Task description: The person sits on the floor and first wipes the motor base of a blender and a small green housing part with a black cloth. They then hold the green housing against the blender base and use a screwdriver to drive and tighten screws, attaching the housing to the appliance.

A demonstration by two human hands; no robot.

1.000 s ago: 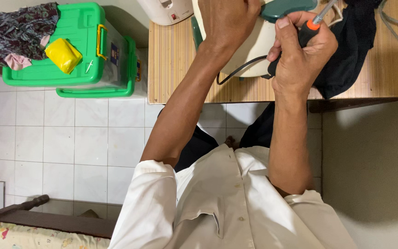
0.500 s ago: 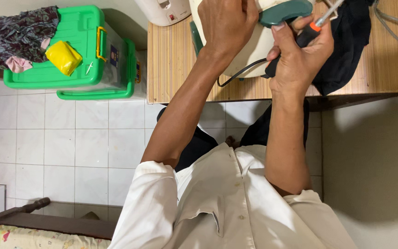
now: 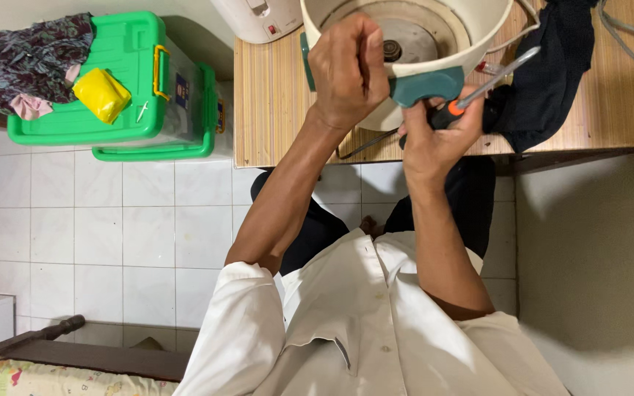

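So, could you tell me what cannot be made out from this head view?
- Cooker body: top cut off by the frame edge.
- Screwdriver: handle hidden in the right hand.
- Left hand: fingertips curl over the rim, hidden.
- Small part inside: too small to identify.

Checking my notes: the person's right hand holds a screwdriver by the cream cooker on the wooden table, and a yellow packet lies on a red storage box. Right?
Not quite: the storage box is green, not red, as the head view shows. The rest stands: the right hand holds the screwdriver by the cream cooker on the wooden table, and the yellow packet lies on the box.
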